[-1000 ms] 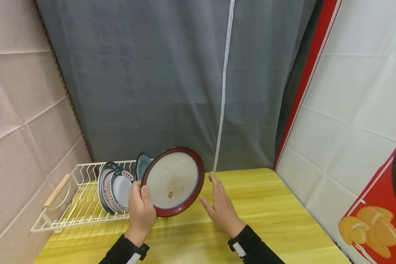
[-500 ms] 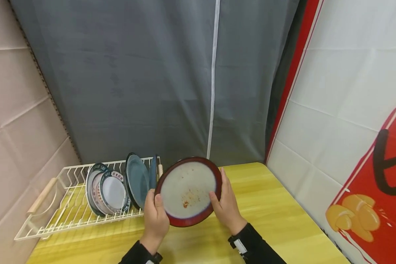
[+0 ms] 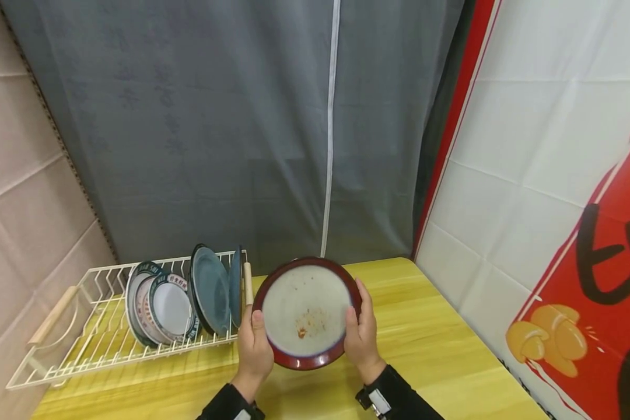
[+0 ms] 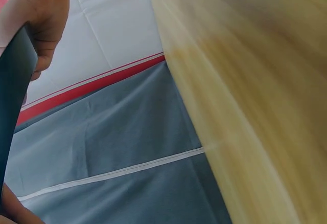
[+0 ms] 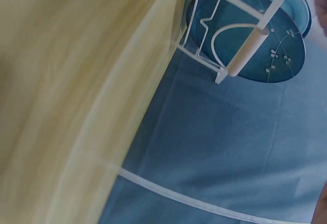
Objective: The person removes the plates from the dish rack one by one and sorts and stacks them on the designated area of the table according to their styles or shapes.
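Both hands hold a round plate, with a dark red-brown rim and a cream centre [image 3: 305,303], tilted so its face shows in the head view. Brown specks and a small crumb-like stain [image 3: 301,333] mark the lower part of that face. My left hand [image 3: 254,347] grips the left rim, thumb in front. At the right rim, my right hand [image 3: 362,338] has its thumb over the front. The fingers behind the plate are hidden. In the left wrist view, the plate appears as a dark edge [image 4: 15,81] along the left side.
Left of the plate, a white wire dish rack [image 5: 235,1] with wooden handles [image 3: 55,315] stands on the yellow wood-grain table [image 3: 430,350]. Blue plates [image 3: 211,291] and white dishes with green patterned rims [image 3: 173,308] stand upright in it. A grey curtain [image 3: 215,128] hangs behind.
The plate has moved right and slightly down, away from the rack, as the view shifted right. My right hand, apart from the plate earlier, has come onto its right rim.
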{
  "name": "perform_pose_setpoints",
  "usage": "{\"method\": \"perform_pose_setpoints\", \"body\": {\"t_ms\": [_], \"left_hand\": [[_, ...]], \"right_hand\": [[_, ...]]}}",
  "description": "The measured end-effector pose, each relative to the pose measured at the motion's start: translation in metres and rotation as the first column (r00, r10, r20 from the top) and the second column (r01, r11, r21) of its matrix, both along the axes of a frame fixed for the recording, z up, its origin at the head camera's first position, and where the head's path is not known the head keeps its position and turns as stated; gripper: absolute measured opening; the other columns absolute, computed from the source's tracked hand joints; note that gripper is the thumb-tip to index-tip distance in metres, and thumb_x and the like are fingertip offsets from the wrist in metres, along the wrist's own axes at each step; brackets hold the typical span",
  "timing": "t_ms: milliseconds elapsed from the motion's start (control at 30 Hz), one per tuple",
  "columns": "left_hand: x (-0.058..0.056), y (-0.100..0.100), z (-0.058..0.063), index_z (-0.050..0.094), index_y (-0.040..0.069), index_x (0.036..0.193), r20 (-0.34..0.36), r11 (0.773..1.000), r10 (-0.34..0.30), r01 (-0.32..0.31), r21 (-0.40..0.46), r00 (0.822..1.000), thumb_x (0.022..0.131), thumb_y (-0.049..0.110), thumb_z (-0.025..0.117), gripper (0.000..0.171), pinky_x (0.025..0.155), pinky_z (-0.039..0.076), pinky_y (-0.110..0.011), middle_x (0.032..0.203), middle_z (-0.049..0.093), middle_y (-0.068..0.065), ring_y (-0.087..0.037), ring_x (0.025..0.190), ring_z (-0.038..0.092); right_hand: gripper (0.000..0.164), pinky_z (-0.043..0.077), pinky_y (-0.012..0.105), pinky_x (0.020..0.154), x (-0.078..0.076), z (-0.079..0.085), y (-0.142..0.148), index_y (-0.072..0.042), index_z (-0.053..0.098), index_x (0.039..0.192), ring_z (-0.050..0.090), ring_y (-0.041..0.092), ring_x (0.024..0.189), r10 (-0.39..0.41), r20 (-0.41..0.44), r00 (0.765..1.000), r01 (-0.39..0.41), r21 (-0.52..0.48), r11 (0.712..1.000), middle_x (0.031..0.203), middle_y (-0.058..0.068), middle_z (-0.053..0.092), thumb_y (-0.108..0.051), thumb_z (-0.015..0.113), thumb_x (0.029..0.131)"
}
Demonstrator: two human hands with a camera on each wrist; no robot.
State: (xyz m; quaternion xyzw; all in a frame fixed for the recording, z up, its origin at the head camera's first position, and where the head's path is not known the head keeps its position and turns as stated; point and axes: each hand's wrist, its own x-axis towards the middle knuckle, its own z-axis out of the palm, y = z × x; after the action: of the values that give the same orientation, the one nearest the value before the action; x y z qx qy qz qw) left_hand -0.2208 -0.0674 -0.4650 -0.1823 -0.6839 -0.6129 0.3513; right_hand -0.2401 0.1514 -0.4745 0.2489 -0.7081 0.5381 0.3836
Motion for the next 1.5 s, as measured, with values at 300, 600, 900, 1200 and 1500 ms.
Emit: {"method": "perform_pose_setpoints", "body": {"t_ms": [300,600,900,1200,1500], "left_hand": [[0.002,0.001,-0.005,0.055,-0.005,0.133,0.18,0.999,-0.049,0.047,0.016,0.982,0.113,0.01,0.03,0.035,0.088,0.051,-0.022,0.113,0.069,-0.013,-0.013,0.1,0.065],[0.003,0.004,-0.004,0.056,-0.004,0.126,0.223,0.995,-0.091,0.097,-0.016,0.97,0.113,0.012,0.03,0.033,0.084,0.053,-0.028,0.107,0.068,-0.01,-0.014,0.095,0.063],[0.002,0.005,-0.008,0.055,-0.004,0.118,0.179,0.995,-0.069,0.081,-0.061,0.981,0.111,0.006,0.037,0.023,0.08,0.05,-0.03,0.103,0.062,-0.007,-0.015,0.092,0.059],[0.005,-0.008,-0.011,0.057,-0.002,0.117,0.231,0.987,-0.016,0.053,-0.155,0.973,0.11,0.011,0.042,0.021,0.076,0.049,-0.03,0.107,0.06,-0.009,-0.02,0.092,0.057],[0.008,-0.039,-0.024,0.067,0.004,0.105,-0.034,0.897,0.23,-0.225,-0.379,0.973,0.097,0.008,0.062,0.01,0.088,0.037,-0.037,0.107,0.067,-0.008,-0.025,0.101,0.057]], "right_hand": [[0.042,0.05,0.026,0.098,0.005,0.0,0.0,0.002,0.041,0.149,0.059,0.016,0.12,0.062,0.12,0.991,-0.044,-0.145,0.988,0.139,0.022,0.055,0.002,0.026,0.11],[0.035,0.053,0.022,0.086,0.006,0.002,0.006,0.009,0.049,0.138,0.063,0.015,0.103,-0.025,0.105,0.994,0.04,-0.141,0.989,0.123,0.025,0.062,0.007,0.03,0.108],[0.032,0.053,0.022,0.084,0.007,0.006,0.015,0.008,0.051,0.135,0.061,0.013,0.101,-0.083,0.187,0.979,0.11,-0.137,0.984,0.121,0.023,0.062,-0.002,0.032,0.111],[0.032,0.049,0.017,0.089,0.001,0.007,0.035,0.01,0.05,0.135,0.06,0.007,0.105,-0.14,0.212,0.967,0.177,-0.17,0.969,0.123,0.026,0.062,-0.005,0.033,0.112],[0.036,0.044,0.013,0.093,-0.002,0.007,0.056,0.009,0.049,0.137,0.056,0.006,0.107,-0.241,0.325,0.914,0.314,-0.195,0.929,0.13,0.025,0.06,-0.013,0.032,0.113]]}}
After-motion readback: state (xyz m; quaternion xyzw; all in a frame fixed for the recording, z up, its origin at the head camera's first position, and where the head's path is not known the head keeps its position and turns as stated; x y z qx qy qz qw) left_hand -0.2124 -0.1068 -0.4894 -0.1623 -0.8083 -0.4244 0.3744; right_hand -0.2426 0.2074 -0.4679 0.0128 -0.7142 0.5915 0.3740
